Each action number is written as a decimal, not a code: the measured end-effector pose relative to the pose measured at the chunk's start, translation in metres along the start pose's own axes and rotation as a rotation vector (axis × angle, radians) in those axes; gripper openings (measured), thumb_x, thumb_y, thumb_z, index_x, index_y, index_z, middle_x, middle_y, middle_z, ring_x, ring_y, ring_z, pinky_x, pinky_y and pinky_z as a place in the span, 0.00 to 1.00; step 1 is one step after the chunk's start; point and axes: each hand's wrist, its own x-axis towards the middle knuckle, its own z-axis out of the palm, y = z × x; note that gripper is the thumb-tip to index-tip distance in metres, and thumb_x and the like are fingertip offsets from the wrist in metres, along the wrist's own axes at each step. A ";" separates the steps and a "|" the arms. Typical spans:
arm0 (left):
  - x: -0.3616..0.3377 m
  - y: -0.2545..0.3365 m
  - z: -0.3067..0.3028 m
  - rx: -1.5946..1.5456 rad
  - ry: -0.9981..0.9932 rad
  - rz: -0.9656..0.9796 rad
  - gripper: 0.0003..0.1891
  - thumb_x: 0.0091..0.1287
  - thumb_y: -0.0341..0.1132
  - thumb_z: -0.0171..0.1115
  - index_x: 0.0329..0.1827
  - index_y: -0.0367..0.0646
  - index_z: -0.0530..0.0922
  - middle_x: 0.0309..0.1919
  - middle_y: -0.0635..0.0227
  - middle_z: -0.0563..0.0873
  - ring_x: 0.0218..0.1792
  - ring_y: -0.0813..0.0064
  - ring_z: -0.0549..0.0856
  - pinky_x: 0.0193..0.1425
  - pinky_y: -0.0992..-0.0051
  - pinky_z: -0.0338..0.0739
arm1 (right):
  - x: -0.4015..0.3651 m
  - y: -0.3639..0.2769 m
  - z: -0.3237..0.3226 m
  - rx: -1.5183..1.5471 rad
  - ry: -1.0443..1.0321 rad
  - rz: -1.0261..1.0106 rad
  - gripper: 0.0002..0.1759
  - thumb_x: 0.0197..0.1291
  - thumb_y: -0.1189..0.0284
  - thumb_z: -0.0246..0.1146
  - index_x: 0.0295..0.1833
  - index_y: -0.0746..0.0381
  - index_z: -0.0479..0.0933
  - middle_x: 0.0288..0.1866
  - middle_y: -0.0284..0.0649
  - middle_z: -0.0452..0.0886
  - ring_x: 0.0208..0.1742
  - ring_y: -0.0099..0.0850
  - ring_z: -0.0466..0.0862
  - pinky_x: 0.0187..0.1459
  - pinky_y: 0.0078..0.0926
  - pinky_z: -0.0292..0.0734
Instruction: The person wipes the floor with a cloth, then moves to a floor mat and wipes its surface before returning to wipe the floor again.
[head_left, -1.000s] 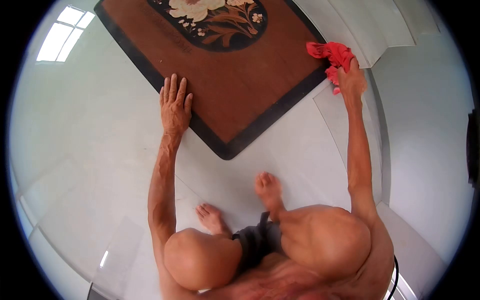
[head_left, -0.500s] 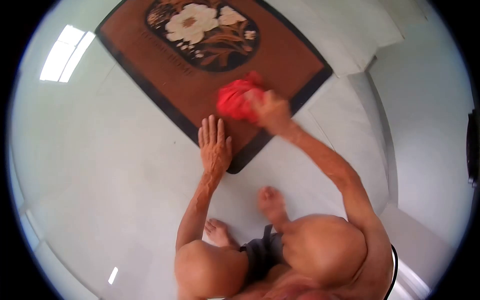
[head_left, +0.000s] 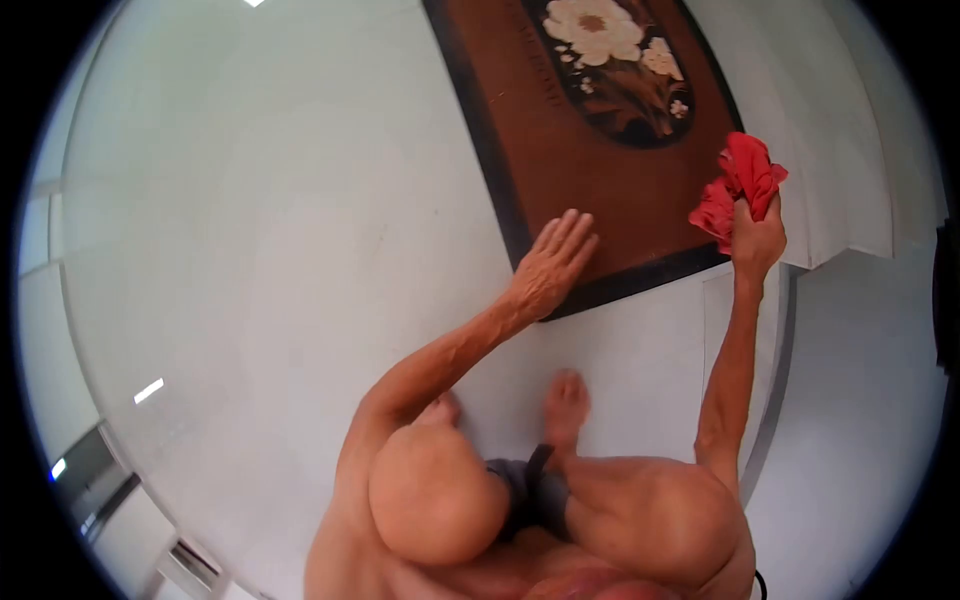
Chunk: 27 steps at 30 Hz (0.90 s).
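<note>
A brown doormat with a black border and a white flower panel lies on the pale floor ahead of me. Flat over its near left edge rests my left hand, fingers stretched out and holding nothing. My right hand grips a crumpled red cloth at the mat's right edge. Most of the cloth bunches out beyond the fingers, overlapping the mat's dark border in this view.
I squat on the smooth white floor, with my bare feet just short of the mat. To the right of the mat a pale step or ledge runs along. Furniture with a dark panel shows at the lower left.
The red cloth has gone with my right hand from the mat's middle to its right edge. My head view has turned left, so the mat appears further right. My left hand stays at the mat's near left edge.
</note>
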 end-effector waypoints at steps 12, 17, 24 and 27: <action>-0.084 -0.024 -0.082 -1.503 0.141 -1.008 0.27 0.78 0.44 0.75 0.71 0.36 0.81 0.58 0.63 0.91 0.56 0.70 0.90 0.59 0.66 0.89 | -0.204 -0.145 0.063 0.932 -1.103 0.114 0.29 0.72 0.67 0.74 0.73 0.69 0.81 0.59 0.42 0.92 0.59 0.28 0.88 0.64 0.31 0.84; -0.158 -0.004 -0.081 -0.894 0.140 -0.869 0.19 0.75 0.42 0.75 0.60 0.38 0.88 0.44 0.53 0.94 0.41 0.58 0.93 0.50 0.60 0.88 | -0.233 -0.146 0.053 0.659 -1.279 -0.045 0.28 0.74 0.64 0.72 0.72 0.67 0.81 0.56 0.52 0.93 0.58 0.38 0.92 0.63 0.37 0.85; -0.179 0.021 -0.078 -0.304 0.085 -0.853 0.24 0.71 0.53 0.79 0.57 0.42 0.86 0.50 0.51 0.91 0.46 0.48 0.92 0.47 0.54 0.87 | -0.287 -0.118 0.049 0.363 -0.966 -0.386 0.28 0.74 0.52 0.72 0.69 0.57 0.79 0.50 0.58 0.91 0.49 0.62 0.90 0.46 0.59 0.85; -0.186 0.009 -0.092 -0.291 0.152 -0.784 0.29 0.66 0.53 0.81 0.63 0.45 0.86 0.58 0.49 0.88 0.55 0.49 0.90 0.55 0.53 0.87 | -0.291 -0.120 0.058 0.348 -0.855 -0.363 0.24 0.74 0.54 0.72 0.65 0.57 0.81 0.48 0.56 0.91 0.46 0.64 0.90 0.43 0.57 0.86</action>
